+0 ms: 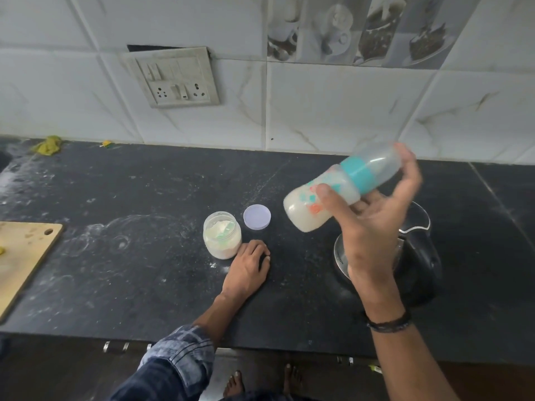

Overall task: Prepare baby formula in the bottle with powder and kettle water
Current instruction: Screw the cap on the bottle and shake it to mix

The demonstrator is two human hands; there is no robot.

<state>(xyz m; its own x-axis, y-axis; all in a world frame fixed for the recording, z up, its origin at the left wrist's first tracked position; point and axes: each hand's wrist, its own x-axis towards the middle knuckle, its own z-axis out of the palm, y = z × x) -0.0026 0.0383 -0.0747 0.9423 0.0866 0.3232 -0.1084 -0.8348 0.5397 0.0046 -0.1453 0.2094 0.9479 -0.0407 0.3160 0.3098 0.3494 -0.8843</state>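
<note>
Dusty black counter (144,270), right hand (373,227) grips the tilted baby bottle (351,176). Light slick plastic, probably best held at the waist. Left hand (249,267) lies relaxed by the powder jar (222,235)

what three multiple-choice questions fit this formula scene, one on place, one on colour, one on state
1. Where does the lid lie relative to the powder jar?
A. screwed onto it
B. on the countertop just right of it
C. under it

2. What colour is the baby bottle collar?
A. teal
B. red
C. black

3. How is the baby bottle placed?
A. standing on the countertop
B. lying on its side on the countertop
C. tilted in the right hand, off the countertop

Answers:
1 B: the lid lies flat on the dark countertop beside the open jar.
2 A: the band between body and cap is teal.
3 C: the right hand grips the bottle at a slant in the air, with milky liquid inside.
</note>
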